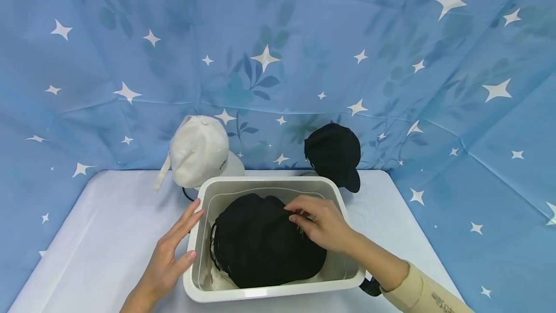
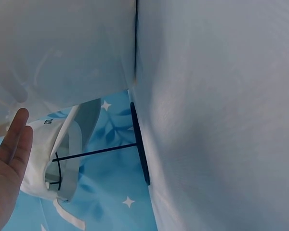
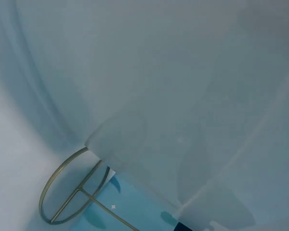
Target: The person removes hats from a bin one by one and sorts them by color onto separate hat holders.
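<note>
**Black cap in white bin, both hands at work**

Right hand (image 1: 319, 223) inside the white bin (image 1: 260, 292), fingers curled onto the crown of a black cap (image 1: 260, 245), pinching the fabric near its top. Black cap lying in the middle of the bin, filling most of it, on top of something pale at the bin's floor. Left hand (image 1: 171, 252) flat and relaxed against the bin's outer left wall, fingers straight, thumb near the rim, gripping nothing; seen again in the left wrist view as an open palm (image 2: 7, 168) beside the wall.

Bin near the front edge of a white table (image 1: 100, 235). Behind it, a white cap (image 1: 199, 151) on a thin wire stand (image 2: 94, 153) to the left, and a second black cap (image 1: 333, 153) to the right, well apart from each other. Blue star-printed cloth (image 1: 391, 62) as backdrop. Right wrist view mostly pale surface, with another wire stand base (image 3: 72, 192) on the table.
</note>
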